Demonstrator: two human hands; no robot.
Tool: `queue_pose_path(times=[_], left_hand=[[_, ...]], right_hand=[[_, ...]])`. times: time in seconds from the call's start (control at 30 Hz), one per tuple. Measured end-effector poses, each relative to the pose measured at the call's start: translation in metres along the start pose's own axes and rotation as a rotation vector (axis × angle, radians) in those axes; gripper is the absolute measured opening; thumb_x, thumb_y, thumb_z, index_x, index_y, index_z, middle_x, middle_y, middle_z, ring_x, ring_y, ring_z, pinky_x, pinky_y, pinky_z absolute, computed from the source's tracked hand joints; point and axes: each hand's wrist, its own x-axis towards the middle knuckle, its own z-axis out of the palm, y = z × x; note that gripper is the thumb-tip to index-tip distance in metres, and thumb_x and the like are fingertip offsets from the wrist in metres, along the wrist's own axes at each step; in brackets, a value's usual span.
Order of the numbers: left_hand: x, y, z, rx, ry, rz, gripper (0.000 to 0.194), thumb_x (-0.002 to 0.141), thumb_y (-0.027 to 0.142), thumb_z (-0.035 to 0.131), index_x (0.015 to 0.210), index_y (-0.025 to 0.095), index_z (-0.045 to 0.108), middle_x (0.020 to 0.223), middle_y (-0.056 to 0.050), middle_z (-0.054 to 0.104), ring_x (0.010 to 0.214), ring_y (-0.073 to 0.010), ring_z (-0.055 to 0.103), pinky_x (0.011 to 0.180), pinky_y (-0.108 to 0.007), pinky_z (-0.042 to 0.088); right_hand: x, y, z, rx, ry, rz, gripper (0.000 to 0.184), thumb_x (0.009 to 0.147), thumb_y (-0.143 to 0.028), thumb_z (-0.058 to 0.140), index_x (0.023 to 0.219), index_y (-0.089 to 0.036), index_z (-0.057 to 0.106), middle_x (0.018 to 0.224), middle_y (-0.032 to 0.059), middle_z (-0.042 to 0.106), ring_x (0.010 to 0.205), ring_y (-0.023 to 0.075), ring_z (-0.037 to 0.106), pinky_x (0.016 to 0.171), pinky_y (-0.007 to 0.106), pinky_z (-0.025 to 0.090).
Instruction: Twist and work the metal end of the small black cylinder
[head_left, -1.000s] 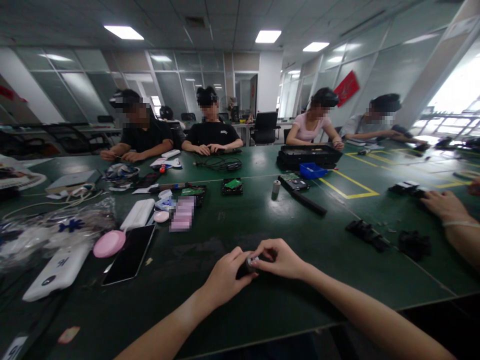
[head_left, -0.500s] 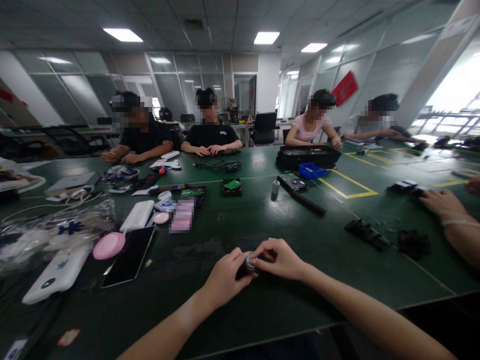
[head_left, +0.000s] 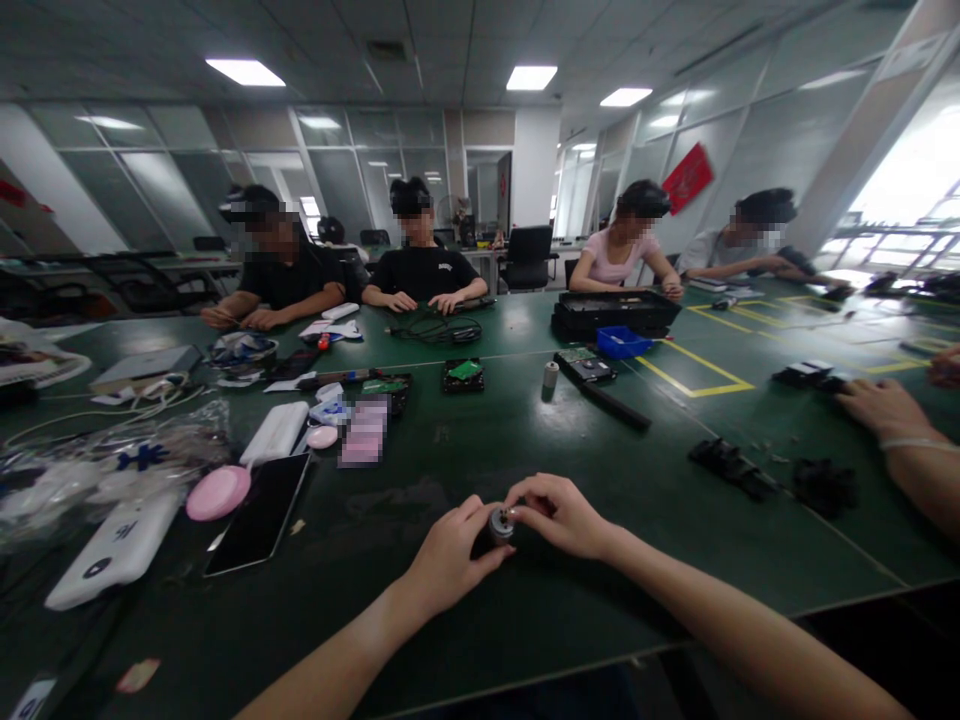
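My left hand [head_left: 454, 550] curls round a small grey metal cylinder [head_left: 501, 527] that looks like a small electric motor, its end face tilted up toward me. Dark spots show on that face. My right hand [head_left: 559, 515] is pinched at the far right rim of the face, thumb and forefinger close together. Whatever lies between those fingertips is too small to make out. A similar silver cylinder [head_left: 550, 375] stands upright farther away on the green table [head_left: 420, 440].
Left of my hands lie a tablet [head_left: 259, 515], a pink round case [head_left: 218, 492] and a white power bank [head_left: 116, 550]. Hard drives [head_left: 463, 375], a blue bin [head_left: 624, 342] and black parts [head_left: 731, 468] lie beyond. A co-worker's hand [head_left: 885, 408] rests at right; several people sit opposite.
My right fingers have drawn slightly up and away from the cylinder's end face, uncovering more of it. My left hand stays in place. One person opposite has spread their hands a little.
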Motion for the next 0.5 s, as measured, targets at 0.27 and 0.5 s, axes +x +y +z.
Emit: queue_pose_path(times=[0.27,0.5], left_hand=[[0.006,-0.006,-0.008,-0.069,-0.018,-0.077,0.032,0.082,0.034,0.070,0.112,0.026,0.061,0.093,0.000,0.058,0.074,-0.0161,0.056,0.064,-0.024,0.043],[0.060,-0.046,-0.027,-0.080,-0.019,-0.150,0.028,0.083,0.045,0.065,0.093,0.019,0.064,0.085,0.002,0.056,0.067,-0.0146,0.053,0.060,-0.023,0.039]], right_hand=[[0.011,0.053,-0.023,-0.055,0.125,0.166,0.021,0.092,-0.037,0.054,0.095,-0.017,0.063,0.057,-0.0061,0.040,0.051,0.0117,0.041,0.051,0.023,0.034],[0.026,0.088,-0.040,-0.210,0.106,0.233,0.018,0.094,-0.034,0.050,0.097,-0.019,0.060,0.060,-0.0053,0.045,0.054,0.0124,0.046,0.054,0.023,0.036]])
